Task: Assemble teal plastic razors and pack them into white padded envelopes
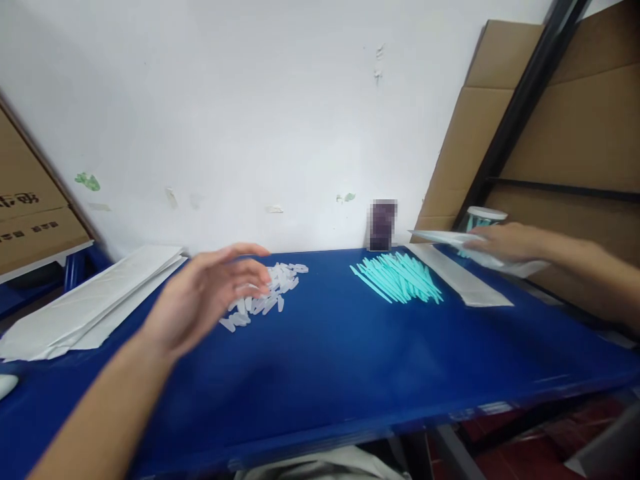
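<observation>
My left hand (215,293) hovers open above the blue table (340,360), fingers stretched toward a pile of small clear plastic caps (273,293). It holds nothing. My right hand (500,243) is out at the far right, fingers closed on a white plastic sleeve (450,238) lifted above a flat stack of white sleeves (463,280). A heap of teal plastic sticks (397,277) lies between the caps and that stack.
A stack of long white bags (90,300) lies at the table's left. Cardboard boxes (30,213) stand left, flattened cardboard (575,133) and a black frame right. A white-lidded tub (483,217) sits behind my right hand. A dark blurred object (383,225) stands by the wall.
</observation>
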`<state>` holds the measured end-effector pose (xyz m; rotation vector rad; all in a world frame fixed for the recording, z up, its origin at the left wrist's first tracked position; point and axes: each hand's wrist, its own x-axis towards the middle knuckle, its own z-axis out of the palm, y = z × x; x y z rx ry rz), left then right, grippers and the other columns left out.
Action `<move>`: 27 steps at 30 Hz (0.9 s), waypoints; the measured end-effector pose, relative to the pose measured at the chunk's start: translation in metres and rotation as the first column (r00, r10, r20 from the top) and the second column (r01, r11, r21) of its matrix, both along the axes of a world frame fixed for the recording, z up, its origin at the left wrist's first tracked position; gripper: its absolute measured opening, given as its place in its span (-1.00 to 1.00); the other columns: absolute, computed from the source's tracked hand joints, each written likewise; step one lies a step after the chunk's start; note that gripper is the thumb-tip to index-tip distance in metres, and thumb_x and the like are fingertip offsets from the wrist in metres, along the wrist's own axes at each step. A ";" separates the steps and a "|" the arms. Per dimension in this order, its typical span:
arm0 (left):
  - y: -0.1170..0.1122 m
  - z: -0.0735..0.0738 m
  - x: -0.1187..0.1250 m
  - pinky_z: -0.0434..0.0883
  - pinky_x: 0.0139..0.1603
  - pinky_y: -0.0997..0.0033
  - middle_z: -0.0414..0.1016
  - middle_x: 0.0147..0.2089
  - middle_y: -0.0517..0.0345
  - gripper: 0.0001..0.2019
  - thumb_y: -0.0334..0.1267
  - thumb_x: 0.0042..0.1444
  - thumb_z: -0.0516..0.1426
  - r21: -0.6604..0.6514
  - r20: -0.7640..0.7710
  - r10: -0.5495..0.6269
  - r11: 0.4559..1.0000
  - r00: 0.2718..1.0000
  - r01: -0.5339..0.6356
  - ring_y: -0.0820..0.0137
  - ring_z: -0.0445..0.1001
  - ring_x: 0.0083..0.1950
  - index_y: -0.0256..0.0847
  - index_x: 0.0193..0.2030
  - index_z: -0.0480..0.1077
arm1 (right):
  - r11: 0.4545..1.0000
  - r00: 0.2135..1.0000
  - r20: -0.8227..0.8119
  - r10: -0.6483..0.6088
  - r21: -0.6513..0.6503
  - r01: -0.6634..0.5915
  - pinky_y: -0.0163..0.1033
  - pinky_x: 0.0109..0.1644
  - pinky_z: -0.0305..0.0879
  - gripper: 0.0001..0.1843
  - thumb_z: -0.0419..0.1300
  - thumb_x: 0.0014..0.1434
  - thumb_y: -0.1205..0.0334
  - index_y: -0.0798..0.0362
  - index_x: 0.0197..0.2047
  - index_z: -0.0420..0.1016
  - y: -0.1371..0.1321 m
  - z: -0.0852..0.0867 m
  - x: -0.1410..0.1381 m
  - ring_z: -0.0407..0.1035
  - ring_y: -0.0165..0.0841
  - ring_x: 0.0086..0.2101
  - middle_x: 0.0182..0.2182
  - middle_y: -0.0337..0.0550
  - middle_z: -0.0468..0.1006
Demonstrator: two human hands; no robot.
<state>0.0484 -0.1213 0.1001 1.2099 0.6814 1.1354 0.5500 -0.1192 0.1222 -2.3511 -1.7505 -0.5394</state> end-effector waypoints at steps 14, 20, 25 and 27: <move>0.110 -0.069 -0.165 0.16 0.19 -0.34 0.59 -0.10 -0.01 -0.65 0.02 0.12 0.10 0.793 -0.542 0.835 0.545 0.096 -0.272 -0.37 -0.05 0.45 -0.21 -0.21 0.53 | 0.974 0.984 -0.141 0.114 -0.178 -0.138 -0.14 -0.16 0.28 -0.36 -0.14 0.37 -0.17 0.13 0.13 0.47 0.031 -0.049 -0.047 0.47 -0.04 -0.05 -0.03 0.20 0.60; 0.097 -0.053 -0.124 0.39 0.09 0.04 0.56 0.08 -0.04 -0.46 0.05 0.27 -0.10 0.763 -0.640 0.760 0.646 -0.109 0.024 -0.06 0.49 0.13 -0.30 0.07 0.47 | 0.893 0.956 -0.090 0.279 -0.343 -0.292 -0.01 -0.07 0.29 -0.43 -0.02 0.28 -0.18 0.13 -0.22 0.60 0.058 -0.052 -0.130 0.51 -0.01 -0.18 -0.24 0.15 0.64; 0.086 -0.061 -0.095 0.39 -0.05 0.30 0.64 -0.04 0.07 -0.58 -0.01 0.28 -0.04 0.687 -0.726 0.687 0.722 0.036 0.076 0.16 0.57 -0.09 -0.22 -0.08 0.54 | 0.879 0.964 -0.073 0.255 -0.398 -0.263 -0.10 -0.30 0.29 -0.43 0.13 0.17 -0.22 0.19 -0.33 0.59 0.048 -0.072 -0.149 0.52 0.00 -0.31 -0.36 0.25 0.61; 0.086 -0.068 -0.091 0.38 -0.13 0.32 0.65 -0.09 0.08 -0.58 0.00 0.27 -0.03 0.666 -0.746 0.660 0.738 0.092 0.105 0.18 0.57 -0.15 -0.21 -0.11 0.55 | 0.880 0.967 -0.069 0.245 -0.402 -0.252 -0.12 -0.32 0.27 -0.43 0.11 0.19 -0.21 0.20 -0.30 0.58 0.044 -0.079 -0.148 0.53 -0.01 -0.31 -0.35 0.25 0.60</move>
